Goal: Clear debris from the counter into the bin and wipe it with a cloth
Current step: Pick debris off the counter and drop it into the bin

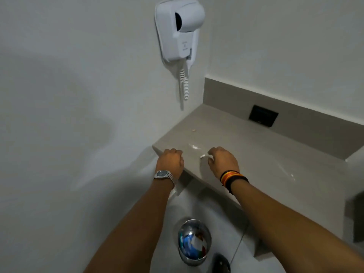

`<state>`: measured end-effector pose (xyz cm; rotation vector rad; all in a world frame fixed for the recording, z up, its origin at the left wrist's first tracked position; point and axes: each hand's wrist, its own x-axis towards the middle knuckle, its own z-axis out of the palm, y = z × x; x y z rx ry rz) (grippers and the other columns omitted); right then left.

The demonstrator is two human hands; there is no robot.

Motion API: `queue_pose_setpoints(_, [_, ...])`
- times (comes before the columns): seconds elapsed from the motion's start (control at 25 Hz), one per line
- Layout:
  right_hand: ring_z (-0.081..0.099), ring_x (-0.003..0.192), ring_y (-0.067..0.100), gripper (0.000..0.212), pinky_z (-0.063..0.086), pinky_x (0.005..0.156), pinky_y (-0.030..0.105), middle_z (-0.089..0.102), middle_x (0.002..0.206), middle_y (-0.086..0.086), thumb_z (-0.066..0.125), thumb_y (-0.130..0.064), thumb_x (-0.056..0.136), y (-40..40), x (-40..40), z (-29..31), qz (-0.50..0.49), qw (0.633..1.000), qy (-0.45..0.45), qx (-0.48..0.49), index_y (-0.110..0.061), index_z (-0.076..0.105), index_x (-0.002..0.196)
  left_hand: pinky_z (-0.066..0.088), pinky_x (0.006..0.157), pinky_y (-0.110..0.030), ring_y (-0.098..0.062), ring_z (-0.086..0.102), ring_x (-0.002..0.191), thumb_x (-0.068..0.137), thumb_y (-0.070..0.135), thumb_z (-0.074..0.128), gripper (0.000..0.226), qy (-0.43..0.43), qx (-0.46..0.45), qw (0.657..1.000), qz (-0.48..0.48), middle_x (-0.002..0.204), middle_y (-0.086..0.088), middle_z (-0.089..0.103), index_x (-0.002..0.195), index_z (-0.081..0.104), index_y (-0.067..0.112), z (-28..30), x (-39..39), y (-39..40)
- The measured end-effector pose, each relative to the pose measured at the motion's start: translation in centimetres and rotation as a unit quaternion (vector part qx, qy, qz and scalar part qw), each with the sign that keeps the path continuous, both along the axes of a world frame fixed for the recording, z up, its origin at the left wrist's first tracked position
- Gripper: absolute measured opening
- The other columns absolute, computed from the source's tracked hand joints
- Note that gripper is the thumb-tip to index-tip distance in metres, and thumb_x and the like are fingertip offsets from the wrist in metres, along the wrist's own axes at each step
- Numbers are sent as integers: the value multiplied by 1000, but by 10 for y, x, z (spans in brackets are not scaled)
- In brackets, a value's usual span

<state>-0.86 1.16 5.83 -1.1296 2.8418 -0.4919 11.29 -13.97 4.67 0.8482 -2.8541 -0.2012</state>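
The beige stone counter [246, 146] runs from the wall corner off to the right. My left hand [171, 161], with a steel watch on the wrist, is curled at the counter's front left edge; whether it holds anything is hidden. My right hand [221, 160], with striped bands on the wrist, rests on the counter with fingers bent, just right of a small white scrap [202, 156]. A tan crumb [194, 130] lies farther back, and faint white specks [194, 146] lie between my hands. The round steel bin [194, 242] stands on the floor below, with wrappers inside. No cloth is in view.
A white wall-mounted hair dryer [180, 29] with a coiled cord hangs above the counter's left end. A black socket plate [263, 115] sits in the backsplash. The bin's dark lid or pedal [220, 263] lies beside it on the pale tiled floor.
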Motion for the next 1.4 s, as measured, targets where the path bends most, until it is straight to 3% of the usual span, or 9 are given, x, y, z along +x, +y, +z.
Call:
queue_pose_setpoints(0.2, [66,101,34,25,54,90,42,68,114,11,58,-14,93,-50,-63,-25,52,996,-31,70,-15,69,115,56,85,-42,-30,61,109,96,20,50,29,-9,20,1000,14,111,-11,70,115,71,14,-26,-85,-53])
queue_pose_setpoints(0.32, [63,109,34,27,51,95,41,64,120,11,60,-21,93,-67,-94,-50,97,984,-59,139,-17,68,119,57,88,-44,-32,63,108,94,18,52,28,-19,51,998,22,111,-12,71,113,73,13,-48,-138,-78])
queue_pose_setpoints(0.64, [63,99,29,31,53,85,39,61,113,8,49,-33,97,-71,-119,-85,176,970,-58,160,-14,67,113,53,89,-47,-37,55,117,96,20,52,34,-49,48,997,33,125,-14,63,127,65,11,-84,-231,-115])
queue_pose_setpoints(0.84, [63,102,30,34,50,81,37,60,118,7,48,-34,98,-81,-118,-83,199,964,-45,168,-12,64,118,58,78,-47,-39,64,100,96,18,54,25,-36,14,999,36,108,-17,66,103,74,5,-98,-253,-124])
queue_pose_setpoints(0.96, [65,101,30,37,51,79,37,60,119,7,50,-36,97,-87,-114,-84,180,967,-51,175,-11,61,121,55,76,-46,-41,66,97,93,14,55,22,-46,8,999,23,106,-20,66,101,70,0,-97,-254,-123])
queue_pose_setpoints(1.08, [67,96,29,32,51,77,35,66,110,7,55,-37,90,-83,-105,-79,122,980,-82,134,-14,61,112,52,78,-42,-39,65,100,90,19,57,24,-51,29,998,19,112,-19,64,106,65,1,-89,-238,-119])
queue_pose_setpoints(1.2, [68,83,32,19,56,71,35,72,89,10,65,-30,80,-71,-93,-67,26,985,-165,35,-13,65,90,53,76,-41,-37,66,92,86,24,61,22,33,102,994,38,101,-16,68,97,66,6,-78,-196,-112])
queue_pose_setpoints(1.4, [67,69,27,17,59,67,34,70,71,11,76,-20,73,-44,-42,-49,-111,945,-278,-130,-7,68,67,59,73,-36,-29,72,81,82,24,70,14,114,184,971,103,84,-9,77,90,75,13,-55,-70,-90])
